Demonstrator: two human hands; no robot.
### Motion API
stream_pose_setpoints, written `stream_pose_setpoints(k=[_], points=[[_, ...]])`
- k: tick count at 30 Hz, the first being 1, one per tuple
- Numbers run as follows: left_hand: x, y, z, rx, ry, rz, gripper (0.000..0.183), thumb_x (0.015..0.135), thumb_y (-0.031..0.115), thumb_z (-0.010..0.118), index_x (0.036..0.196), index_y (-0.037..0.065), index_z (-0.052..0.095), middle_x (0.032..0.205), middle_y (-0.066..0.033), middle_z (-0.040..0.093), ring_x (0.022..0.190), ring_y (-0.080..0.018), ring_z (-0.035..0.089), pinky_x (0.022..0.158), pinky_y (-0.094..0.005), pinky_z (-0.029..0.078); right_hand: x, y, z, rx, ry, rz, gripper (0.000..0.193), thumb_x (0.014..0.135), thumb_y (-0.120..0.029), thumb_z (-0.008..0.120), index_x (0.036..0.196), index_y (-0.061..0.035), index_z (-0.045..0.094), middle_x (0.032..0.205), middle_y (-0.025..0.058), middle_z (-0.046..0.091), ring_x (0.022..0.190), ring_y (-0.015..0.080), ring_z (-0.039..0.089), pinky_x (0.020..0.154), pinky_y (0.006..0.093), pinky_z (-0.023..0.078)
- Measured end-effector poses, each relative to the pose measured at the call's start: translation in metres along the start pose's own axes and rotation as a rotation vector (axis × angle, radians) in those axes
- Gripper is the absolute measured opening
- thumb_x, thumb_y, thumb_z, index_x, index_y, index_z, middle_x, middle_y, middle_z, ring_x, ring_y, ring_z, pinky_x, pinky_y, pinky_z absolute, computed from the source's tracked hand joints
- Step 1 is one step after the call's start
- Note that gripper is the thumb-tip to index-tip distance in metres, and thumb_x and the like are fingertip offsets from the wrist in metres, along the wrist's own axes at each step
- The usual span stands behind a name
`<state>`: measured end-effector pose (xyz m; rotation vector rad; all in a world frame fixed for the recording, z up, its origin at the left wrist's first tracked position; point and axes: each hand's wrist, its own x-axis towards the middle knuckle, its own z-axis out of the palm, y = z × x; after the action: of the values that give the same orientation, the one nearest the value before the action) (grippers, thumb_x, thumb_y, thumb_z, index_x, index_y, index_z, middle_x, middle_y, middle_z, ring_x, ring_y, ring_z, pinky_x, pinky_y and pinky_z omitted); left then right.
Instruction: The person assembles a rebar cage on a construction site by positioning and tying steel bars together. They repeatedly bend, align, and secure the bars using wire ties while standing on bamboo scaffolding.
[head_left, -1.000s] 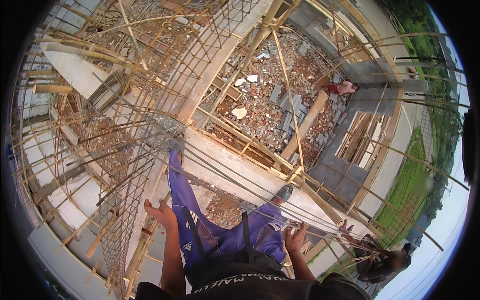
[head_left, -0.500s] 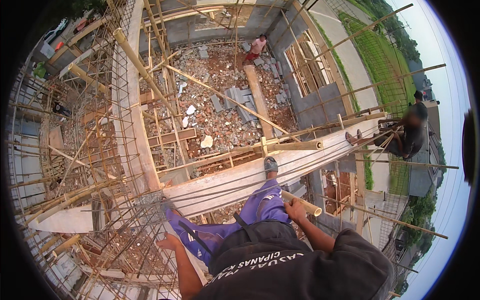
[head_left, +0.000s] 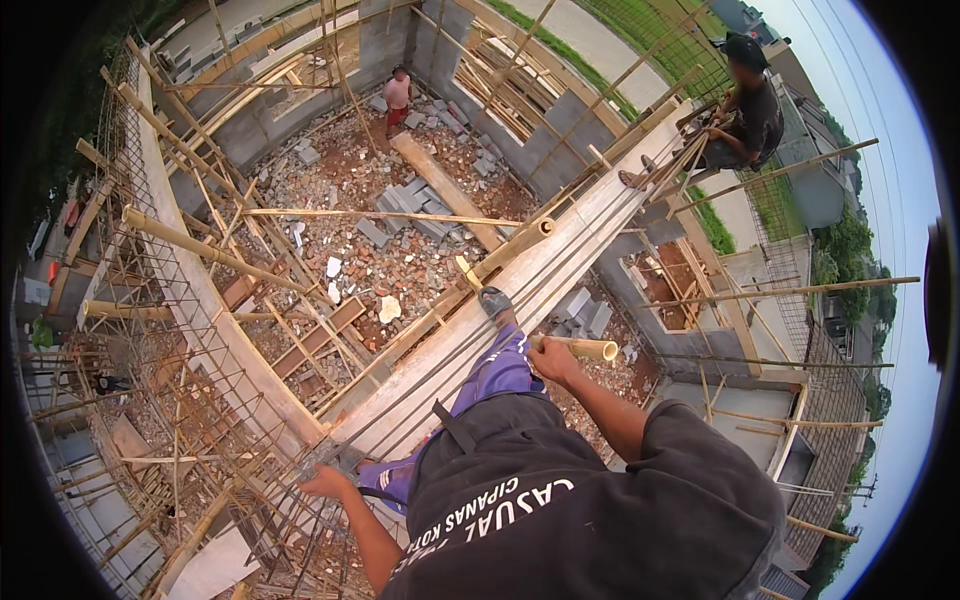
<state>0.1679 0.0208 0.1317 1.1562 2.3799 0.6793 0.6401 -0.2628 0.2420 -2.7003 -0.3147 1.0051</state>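
My right hand [head_left: 552, 362] is closed around the near end of a bamboo pole [head_left: 594, 349] that sticks out beside the plank formwork. On the other side, my left hand [head_left: 328, 483] is at the corner, against the rebar cage [head_left: 250, 415]; its fingers blend with the bars, so their grip is unclear. Several long steel bars [head_left: 545, 285] run along the pale wooden beam formwork [head_left: 590, 228] under me. One sandalled foot [head_left: 494, 302] stands on that formwork. At its far right end, a person in black [head_left: 750, 115] sits with hands at the bars.
Far below lies a rubble floor with grey blocks [head_left: 420, 207] and a wooden plank [head_left: 445, 190]. Another person [head_left: 397, 100] stands down there. Bamboo poles [head_left: 215, 250] jut across the left formwork, and the formwork edges drop to the ground.
The view has turned, so the beam now slopes up to the right. My left hand has moved toward the corner bars, while my right hand stays on the bamboo pole.
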Motion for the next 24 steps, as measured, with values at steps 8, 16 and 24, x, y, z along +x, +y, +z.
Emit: stream_pose_setpoints(k=[8, 16, 24], points=[[-0.038, -0.026, 0.013, 0.159, -0.080, 0.145, 0.073, 0.090, 0.015, 0.066, 0.146, -0.007, 0.025, 0.140, -0.0340, 0.037, 0.129, -0.0495, 0.041, 0.107, -0.0552, 0.038, -0.005, 0.025, 0.002, 0.059, 0.040, 0.091, 0.051, 0.085, -0.044, 0.062, 0.104, 0.0028, 0.066, 0.102, 0.0302, 0.068, 0.102, 0.0438, 0.066, 0.093, 0.0465, 0.050], [-0.041, -0.016, 0.001, 0.180, -0.056, 0.163, 0.073, 0.091, 0.018, 0.068, 0.145, -0.008, 0.026, 0.140, -0.0328, 0.038, 0.127, -0.0495, 0.043, 0.106, -0.0541, 0.039, 0.008, 0.077, 0.026, -0.014, 0.007, 0.176, 0.053, 0.086, -0.045, 0.061, 0.107, 0.0025, 0.067, 0.107, 0.0300, 0.068, 0.108, 0.0428, 0.065, 0.095, 0.0475, 0.049], [-0.023, 0.010, -0.058, -0.071, 0.186, 0.128, 0.080, 0.094, 0.044, 0.065, 0.146, -0.007, 0.031, 0.142, -0.0316, 0.038, 0.129, -0.0462, 0.045, 0.107, -0.0526, 0.039, -0.001, 0.032, 0.000, 0.031, 0.116, 0.154, 0.058, 0.088, -0.046, 0.061, 0.119, 0.0020, 0.059, 0.115, 0.0304, 0.066, 0.108, 0.0457, 0.063, 0.095, 0.0486, 0.048]])
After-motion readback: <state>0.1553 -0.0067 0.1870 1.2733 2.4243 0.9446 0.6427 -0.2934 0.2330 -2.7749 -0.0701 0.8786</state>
